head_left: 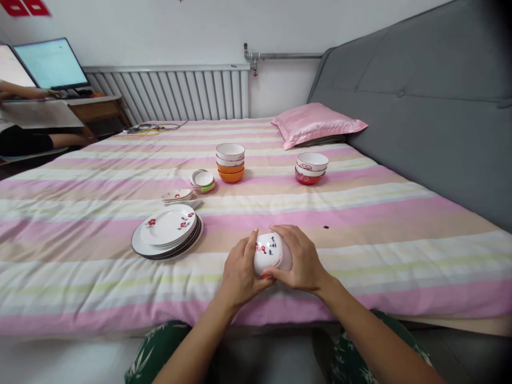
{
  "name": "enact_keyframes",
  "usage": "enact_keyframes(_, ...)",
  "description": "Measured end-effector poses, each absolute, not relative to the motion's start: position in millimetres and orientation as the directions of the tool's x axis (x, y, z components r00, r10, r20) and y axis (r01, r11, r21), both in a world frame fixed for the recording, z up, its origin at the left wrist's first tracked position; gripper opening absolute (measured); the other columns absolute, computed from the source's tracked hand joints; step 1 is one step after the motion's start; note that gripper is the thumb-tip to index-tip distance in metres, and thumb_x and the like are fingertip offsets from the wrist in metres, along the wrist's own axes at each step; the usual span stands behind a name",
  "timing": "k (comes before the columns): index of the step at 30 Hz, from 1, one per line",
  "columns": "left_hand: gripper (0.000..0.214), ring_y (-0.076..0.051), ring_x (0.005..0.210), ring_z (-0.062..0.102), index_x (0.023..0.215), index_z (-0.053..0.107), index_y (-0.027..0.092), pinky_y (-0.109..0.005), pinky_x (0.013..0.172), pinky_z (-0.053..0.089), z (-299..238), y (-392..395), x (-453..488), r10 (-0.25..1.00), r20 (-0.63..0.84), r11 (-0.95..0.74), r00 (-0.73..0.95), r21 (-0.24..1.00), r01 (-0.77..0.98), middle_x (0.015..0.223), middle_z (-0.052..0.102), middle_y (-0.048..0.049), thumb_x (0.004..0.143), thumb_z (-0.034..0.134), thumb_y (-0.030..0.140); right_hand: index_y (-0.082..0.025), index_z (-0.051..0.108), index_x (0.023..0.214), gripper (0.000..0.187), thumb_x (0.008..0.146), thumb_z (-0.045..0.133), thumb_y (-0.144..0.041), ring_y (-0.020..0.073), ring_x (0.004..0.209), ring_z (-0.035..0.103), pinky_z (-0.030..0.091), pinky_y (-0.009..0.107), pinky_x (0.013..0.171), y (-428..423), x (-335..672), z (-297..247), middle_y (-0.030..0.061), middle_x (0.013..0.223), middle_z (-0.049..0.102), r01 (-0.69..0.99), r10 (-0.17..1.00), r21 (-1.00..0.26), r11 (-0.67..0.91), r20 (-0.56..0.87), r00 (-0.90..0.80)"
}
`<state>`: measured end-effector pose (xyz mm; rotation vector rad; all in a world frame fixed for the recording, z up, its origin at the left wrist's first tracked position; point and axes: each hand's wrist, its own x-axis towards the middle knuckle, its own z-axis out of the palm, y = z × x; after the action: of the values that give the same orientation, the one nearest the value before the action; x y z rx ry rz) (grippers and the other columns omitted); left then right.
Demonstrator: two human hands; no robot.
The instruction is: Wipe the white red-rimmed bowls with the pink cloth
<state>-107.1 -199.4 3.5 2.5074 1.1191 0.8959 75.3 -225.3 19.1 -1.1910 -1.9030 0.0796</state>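
Observation:
Near the front edge of the bed, both my hands are wrapped round a small white bowl with red blossoms and dark written characters. It lies tilted on its side, and a pale rim shows at its right, perhaps of a second piece against it. My left hand grips the left side, thumb and fingers curved about it. From the right, my right hand closes over the other side. The fingers cover much of the bowl, so its opening is hidden. A stack of flowered plates sits to the left of my hands.
Farther back stand a stack of white and orange bowls and a white and red stack of bowls. Small dishes lie left of them. A pink pillow rests by the grey headboard. Another person's arm shows at a desk.

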Motion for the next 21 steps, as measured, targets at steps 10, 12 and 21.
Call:
enact_keyframes(10,0.101,-0.031,0.110,0.051,0.146,0.013,0.019,-0.046,0.093,0.044,2,-199,-103,0.742,0.426,-0.669,0.517,0.514,0.537,0.124,0.048,-0.0147,0.063,0.069,0.031,-0.019,0.048,0.123,0.072,0.064,0.070,-0.054,0.0307,0.100,0.055,0.046,0.047,0.086,-223,76,22,0.0130,0.113,0.060,0.712,0.763,-0.454,0.535,0.622,-0.176)
enact_keyframes(12,0.100,-0.031,0.117,0.048,0.146,0.010,0.020,-0.047,0.097,0.042,-2,-198,-102,0.730,0.459,-0.681,0.507,0.560,0.473,0.129,0.045,-0.0152,0.065,0.068,0.031,-0.019,0.048,0.122,0.070,0.065,0.071,-0.052,0.0303,0.100,0.055,0.046,0.046,0.086,-222,77,22,0.0127,0.113,0.060,0.709,0.762,-0.456,0.537,0.623,-0.177)
enact_keyframes(21,0.115,-0.034,0.121,0.047,0.141,0.015,0.018,-0.051,0.101,0.039,-15,-197,-96,0.885,0.261,-0.401,0.385,0.849,0.344,0.135,0.039,-0.0171,0.050,0.083,0.035,-0.018,0.048,0.122,0.070,0.064,0.073,-0.049,0.0295,0.100,0.055,0.047,0.045,0.086,-221,85,20,0.0126,0.112,0.059,0.683,0.767,-0.503,0.530,0.627,-0.133)
